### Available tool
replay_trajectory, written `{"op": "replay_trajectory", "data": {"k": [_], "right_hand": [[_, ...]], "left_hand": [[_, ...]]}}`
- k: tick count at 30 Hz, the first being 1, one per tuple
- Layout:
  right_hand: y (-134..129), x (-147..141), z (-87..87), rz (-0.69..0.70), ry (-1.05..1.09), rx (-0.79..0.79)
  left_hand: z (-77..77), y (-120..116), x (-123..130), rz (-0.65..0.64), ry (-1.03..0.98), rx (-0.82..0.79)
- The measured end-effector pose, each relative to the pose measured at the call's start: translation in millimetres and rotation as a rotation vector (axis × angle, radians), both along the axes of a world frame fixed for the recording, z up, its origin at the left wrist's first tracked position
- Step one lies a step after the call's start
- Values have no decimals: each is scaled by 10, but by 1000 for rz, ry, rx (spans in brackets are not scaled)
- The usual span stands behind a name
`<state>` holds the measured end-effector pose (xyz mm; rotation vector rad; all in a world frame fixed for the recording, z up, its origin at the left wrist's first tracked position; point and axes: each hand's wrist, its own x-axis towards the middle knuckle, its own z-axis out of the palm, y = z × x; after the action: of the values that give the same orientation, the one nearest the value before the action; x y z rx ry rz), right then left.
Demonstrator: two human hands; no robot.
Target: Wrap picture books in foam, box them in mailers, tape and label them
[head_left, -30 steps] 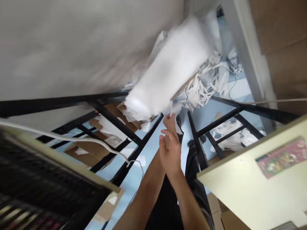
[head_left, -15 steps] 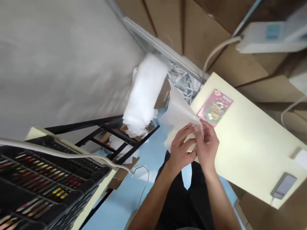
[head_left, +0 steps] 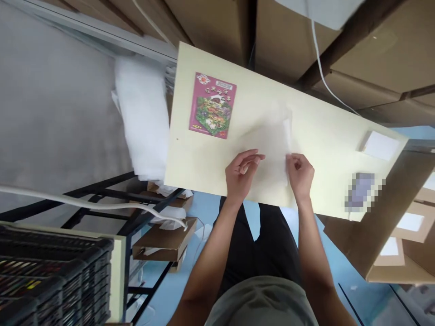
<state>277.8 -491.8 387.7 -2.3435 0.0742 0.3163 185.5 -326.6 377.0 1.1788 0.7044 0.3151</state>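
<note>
A thin translucent white sheet (head_left: 272, 147), blurred by motion, hangs over the pale yellow table (head_left: 326, 136). My right hand (head_left: 300, 174) pinches its right edge, fingers pressed together. Just left of the sheet is my left hand (head_left: 240, 174), its fingers bent and apart, with nothing visible between them. Flat on the table's left part lies a pink booklet (head_left: 213, 105) with a colourful picture, beyond my left hand.
A white box (head_left: 380, 145) and a phone-like object (head_left: 360, 191) lie at the table's right end. White sheets (head_left: 142, 117) are stacked left of the table. A black crate (head_left: 50, 271) stands lower left. Cardboard boxes (head_left: 210, 27) line the far side.
The view has turned towards the table. Both hands have moved from beside the booklet to over the table's middle with the sheet; my left hand has come off it and moved apart from my right.
</note>
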Motion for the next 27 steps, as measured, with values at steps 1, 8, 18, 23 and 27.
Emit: {"op": "replay_trajectory", "data": {"k": [1, 8, 18, 23, 27], "right_hand": [[-39, 1, 26, 26, -24, -48], [13, -303, 135, 333, -275, -118], [71, -683, -472, 680, -250, -108], [115, -724, -518, 650, -212, -93], [162, -752, -486, 610, -197, -64]], "left_hand": [[-25, -21, 31, -14, 8, 2], [-171, -117, 140, 5, 58, 31], [-78, -56, 20, 166, 99, 172], [-5, 54, -109, 206, 164, 386], [-65, 152, -118, 93, 291, 741]]}}
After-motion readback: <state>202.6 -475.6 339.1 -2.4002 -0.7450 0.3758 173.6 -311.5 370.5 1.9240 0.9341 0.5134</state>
